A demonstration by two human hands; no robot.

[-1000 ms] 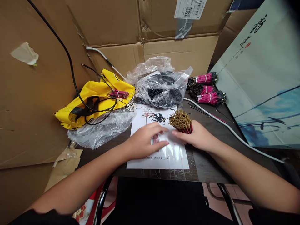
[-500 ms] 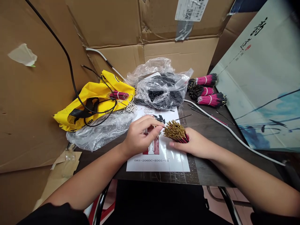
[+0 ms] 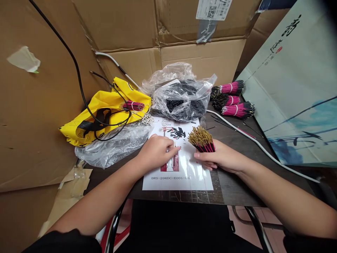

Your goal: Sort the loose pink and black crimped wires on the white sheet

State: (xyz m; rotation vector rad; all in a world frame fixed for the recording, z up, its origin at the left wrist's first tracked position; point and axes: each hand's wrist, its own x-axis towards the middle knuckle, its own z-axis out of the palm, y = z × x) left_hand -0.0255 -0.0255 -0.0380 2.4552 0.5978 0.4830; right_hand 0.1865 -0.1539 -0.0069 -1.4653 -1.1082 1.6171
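Your right hand (image 3: 223, 156) is closed around a bundle of pink-and-black wires (image 3: 202, 138), its gold tips tilted up and leftward over the right part of the printed sheet (image 3: 201, 177). Your left hand (image 3: 156, 151) is over the sheet's left side, fingers curled toward the thumb, though you can't tell whether they pinch anything; short black tubes (image 3: 179, 133) lie just beyond.

There are five wire bundles (image 3: 202, 140), one yellow bag (image 3: 101, 100), one printed sheet (image 3: 188, 163) and one QR-code label (image 3: 213, 10).
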